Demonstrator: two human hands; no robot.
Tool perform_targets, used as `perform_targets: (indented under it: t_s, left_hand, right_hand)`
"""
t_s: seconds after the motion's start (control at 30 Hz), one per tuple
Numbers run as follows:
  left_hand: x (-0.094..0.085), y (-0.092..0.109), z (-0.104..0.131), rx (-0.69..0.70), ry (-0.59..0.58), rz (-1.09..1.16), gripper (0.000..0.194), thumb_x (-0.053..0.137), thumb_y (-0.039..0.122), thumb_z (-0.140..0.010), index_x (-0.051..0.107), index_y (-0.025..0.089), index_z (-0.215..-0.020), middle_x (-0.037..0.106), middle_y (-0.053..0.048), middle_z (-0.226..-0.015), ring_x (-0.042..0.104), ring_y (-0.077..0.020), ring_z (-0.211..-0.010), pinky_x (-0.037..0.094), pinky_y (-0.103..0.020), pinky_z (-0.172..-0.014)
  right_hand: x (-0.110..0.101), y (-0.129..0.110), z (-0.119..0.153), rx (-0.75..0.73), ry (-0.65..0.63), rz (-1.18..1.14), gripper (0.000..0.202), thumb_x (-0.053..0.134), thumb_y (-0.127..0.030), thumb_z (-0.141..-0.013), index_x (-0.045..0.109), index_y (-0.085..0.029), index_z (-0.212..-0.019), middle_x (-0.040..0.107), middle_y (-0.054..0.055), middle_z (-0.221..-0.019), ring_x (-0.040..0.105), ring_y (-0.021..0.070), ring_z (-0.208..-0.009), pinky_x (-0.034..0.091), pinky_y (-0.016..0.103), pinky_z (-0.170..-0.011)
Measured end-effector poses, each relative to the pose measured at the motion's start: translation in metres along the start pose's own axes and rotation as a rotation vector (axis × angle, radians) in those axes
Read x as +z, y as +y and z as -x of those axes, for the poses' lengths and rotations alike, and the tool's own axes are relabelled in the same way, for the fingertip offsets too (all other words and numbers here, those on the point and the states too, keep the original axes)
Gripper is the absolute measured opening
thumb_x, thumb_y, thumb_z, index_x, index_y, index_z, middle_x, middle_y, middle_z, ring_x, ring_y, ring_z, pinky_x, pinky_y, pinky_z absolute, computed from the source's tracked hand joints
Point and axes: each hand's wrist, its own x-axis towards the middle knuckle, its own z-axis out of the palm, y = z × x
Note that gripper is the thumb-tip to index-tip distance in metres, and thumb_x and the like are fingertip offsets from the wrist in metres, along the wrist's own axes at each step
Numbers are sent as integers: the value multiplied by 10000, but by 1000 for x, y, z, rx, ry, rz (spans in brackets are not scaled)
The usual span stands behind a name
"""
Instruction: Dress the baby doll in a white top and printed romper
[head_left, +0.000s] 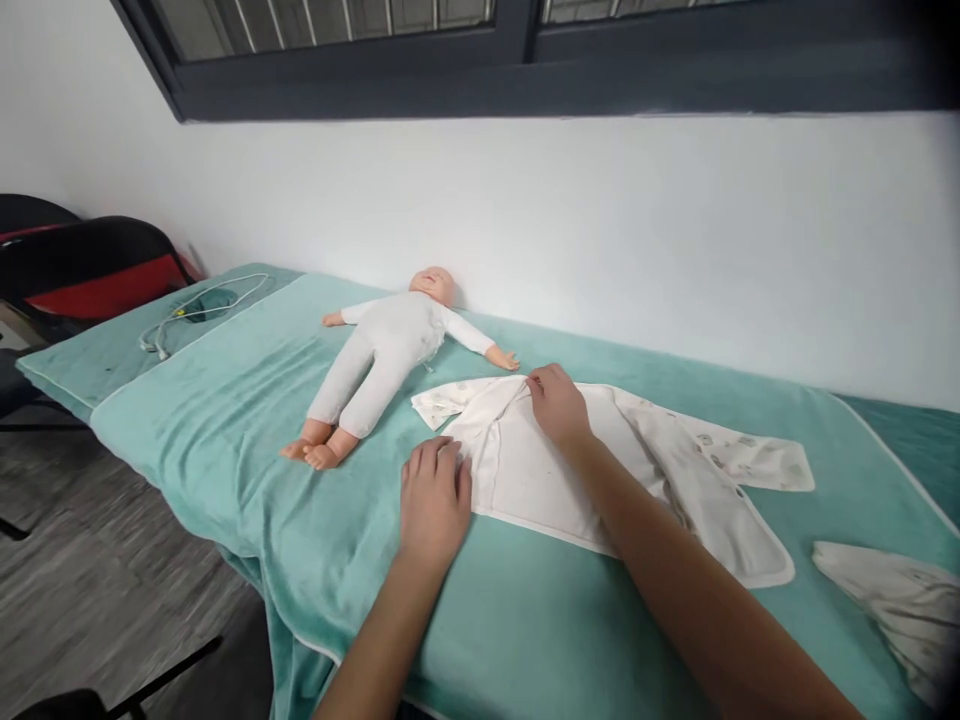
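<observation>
A small white patterned garment (555,480) lies spread open on the green cloth, its sleeves out to both sides. My right hand (556,405) is closed at its upper edge, thumb and fingers together on the fabric near the collar. At the garment's lower left edge rests my left hand (435,500), palm down, fingers lying on the cloth and the fabric's border. Beyond my hands, to the left, a baby doll (394,345) in a white bodysuit lies on its back with arms spread; its right-side hand is close to the garment's collar.
The green cloth (247,440) covers a long table along a white wall below a dark window frame. White cable (217,300) lies at the far left end. Black and red chairs (97,260) stand left. Another folded garment (900,610) lies at the right edge.
</observation>
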Motion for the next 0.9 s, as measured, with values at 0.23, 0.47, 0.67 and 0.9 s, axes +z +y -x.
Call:
perform_targets:
  t_s: [0.23,0.47,0.67,0.9]
  left_hand:
    - [-10,11,3,323,-83,158,217,517,207,-940,648,224,-1113,684,-76,-1214,556,-246,-1242,449,-457,-1065]
    - [-16,19,7,431,-214,227,162,540,247,-940,696,219,-906,734,-45,-1094,617,-227,-1123,500,-428,-968]
    - [-17,18,10,406,-230,241,198,524,248,-952,707,216,-886,747,-46,-1039,629,-218,-1086,509,-427,-956]
    - [-22,17,15,320,-195,375,219,493,253,-970,695,217,-892,738,-72,-1055,648,-208,-1065,528,-417,-954]
  right_hand:
    - [10,-2,-15,7,27,-11,245,353,-273,-983,577,-186,-1031,574,147,-1127,583,267,-919,459,371,-757]
    - [5,-4,5,-44,-22,-63,268,425,-275,-948,575,-161,-1138,522,181,-1349,606,283,-1076,496,408,-884]
    - [-10,2,37,-85,-87,97,447,393,-400,-992,559,-115,-1292,368,204,-1559,472,331,-1343,384,477,-1099]
    - [-37,43,64,-54,-76,227,496,318,-401,-1008,576,-95,-1301,500,223,-1465,448,322,-1375,369,503,-1120]
